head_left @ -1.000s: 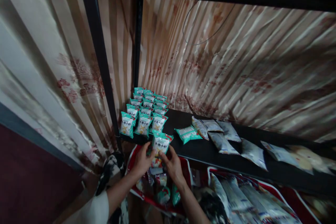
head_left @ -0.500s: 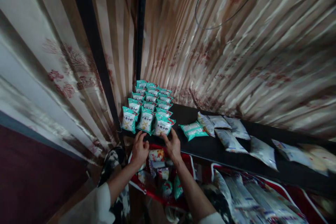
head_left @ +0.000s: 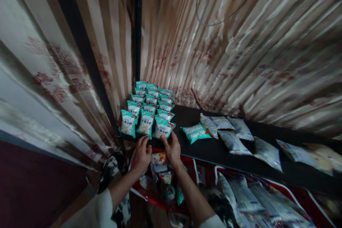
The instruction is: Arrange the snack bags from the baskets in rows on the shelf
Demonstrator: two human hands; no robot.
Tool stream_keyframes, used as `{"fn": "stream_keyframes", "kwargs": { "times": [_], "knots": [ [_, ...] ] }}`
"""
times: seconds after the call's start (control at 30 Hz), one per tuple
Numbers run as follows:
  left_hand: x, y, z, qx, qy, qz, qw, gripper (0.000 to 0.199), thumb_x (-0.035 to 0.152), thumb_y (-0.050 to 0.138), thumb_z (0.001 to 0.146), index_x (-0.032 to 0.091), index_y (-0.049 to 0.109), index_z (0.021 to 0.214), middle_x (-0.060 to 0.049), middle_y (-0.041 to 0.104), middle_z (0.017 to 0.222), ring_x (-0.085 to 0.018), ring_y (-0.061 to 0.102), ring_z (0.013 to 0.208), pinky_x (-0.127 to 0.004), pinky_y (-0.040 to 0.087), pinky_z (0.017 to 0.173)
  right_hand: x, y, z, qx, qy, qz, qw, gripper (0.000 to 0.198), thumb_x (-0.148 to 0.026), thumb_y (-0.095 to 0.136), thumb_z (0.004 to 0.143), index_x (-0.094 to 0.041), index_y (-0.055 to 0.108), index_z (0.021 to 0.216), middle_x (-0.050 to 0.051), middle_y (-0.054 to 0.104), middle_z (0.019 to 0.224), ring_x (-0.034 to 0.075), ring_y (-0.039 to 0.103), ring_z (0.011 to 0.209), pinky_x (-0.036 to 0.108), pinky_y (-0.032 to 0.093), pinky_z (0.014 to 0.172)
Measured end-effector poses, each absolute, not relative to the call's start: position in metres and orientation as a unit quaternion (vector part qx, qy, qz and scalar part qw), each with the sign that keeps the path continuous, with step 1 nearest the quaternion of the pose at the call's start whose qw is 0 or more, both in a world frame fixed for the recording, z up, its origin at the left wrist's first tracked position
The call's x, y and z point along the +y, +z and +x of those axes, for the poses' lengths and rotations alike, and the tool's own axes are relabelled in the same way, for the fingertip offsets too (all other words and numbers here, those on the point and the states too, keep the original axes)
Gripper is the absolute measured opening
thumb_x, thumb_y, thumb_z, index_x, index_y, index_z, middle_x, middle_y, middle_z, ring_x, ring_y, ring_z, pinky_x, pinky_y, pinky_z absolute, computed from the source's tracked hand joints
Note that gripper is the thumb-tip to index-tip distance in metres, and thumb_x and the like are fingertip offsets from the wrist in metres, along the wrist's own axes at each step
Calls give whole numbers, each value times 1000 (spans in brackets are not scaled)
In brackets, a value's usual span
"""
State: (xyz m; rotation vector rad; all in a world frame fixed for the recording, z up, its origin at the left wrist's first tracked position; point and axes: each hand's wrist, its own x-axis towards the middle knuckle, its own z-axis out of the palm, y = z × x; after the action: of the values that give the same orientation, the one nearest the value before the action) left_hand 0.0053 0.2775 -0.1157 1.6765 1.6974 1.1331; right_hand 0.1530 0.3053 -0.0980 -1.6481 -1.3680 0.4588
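Observation:
Teal-and-white snack bags (head_left: 146, 123) stand upright in three columns at the left end of a black shelf (head_left: 184, 114). My right hand (head_left: 172, 150) is at the front bag of the right column (head_left: 163, 128), with its thumb on the bag's lower front and its fingers at the right edge. My left hand (head_left: 142, 155) is just below the middle column's front bag, fingers stretched forward and holding nothing; whether its fingertips touch the bag I cannot tell. Another teal bag (head_left: 196, 133) lies flat on the shelf, right of the columns.
Several pale bags (head_left: 235, 142) lie along the shelf to the right. Below my hands is a red basket (head_left: 191, 171) of mixed snack packs, with a second basket (head_left: 283, 185) of silvery bags beside it. Curtains (head_left: 171, 42) hang behind the shelf; dark posts (head_left: 138, 25) rise at its left end.
The view has shifted slightly. Both hands stay close to the front row; my right hand keeps its place at the right column's front bag. The rows look the same.

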Motion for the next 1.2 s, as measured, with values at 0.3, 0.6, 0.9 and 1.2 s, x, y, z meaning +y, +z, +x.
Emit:
{"fn": "stream_keyframes", "kwargs": {
  "times": [0.3,0.6,0.9,1.2],
  "knots": [
    [275,-98,11,497,388,770,96,40,14,40,88,20,54,125,-11,53,124,-24,48,118,-43,46,99,306,-106,152,-560,198,-653,470,62,-56,51,81,-11,54,124,18,62,118,29,58,110,45,44,96],
    [290,-104,11,464,386,797,-22,44,9,41,87,18,52,129,-11,48,132,-25,39,129,-41,43,103,306,-116,158,-549,167,-656,490,63,-59,54,78,-12,57,120,18,64,115,30,59,107,48,45,94],
    [304,-112,-7,525,422,738,-34,49,11,45,88,21,46,136,-14,25,148,-35,18,140,-54,31,108,303,-119,152,-553,142,-653,498,56,-58,54,81,-13,56,115,15,63,105,29,59,100,45,48,88],
    [313,-116,-9,539,399,741,-28,51,17,44,90,21,40,140,-16,17,153,-35,27,137,-51,35,106,307,-115,147,-552,163,-659,484,58,-56,54,81,-13,54,119,16,62,110,29,57,104,47,45,92]
  ]
}}
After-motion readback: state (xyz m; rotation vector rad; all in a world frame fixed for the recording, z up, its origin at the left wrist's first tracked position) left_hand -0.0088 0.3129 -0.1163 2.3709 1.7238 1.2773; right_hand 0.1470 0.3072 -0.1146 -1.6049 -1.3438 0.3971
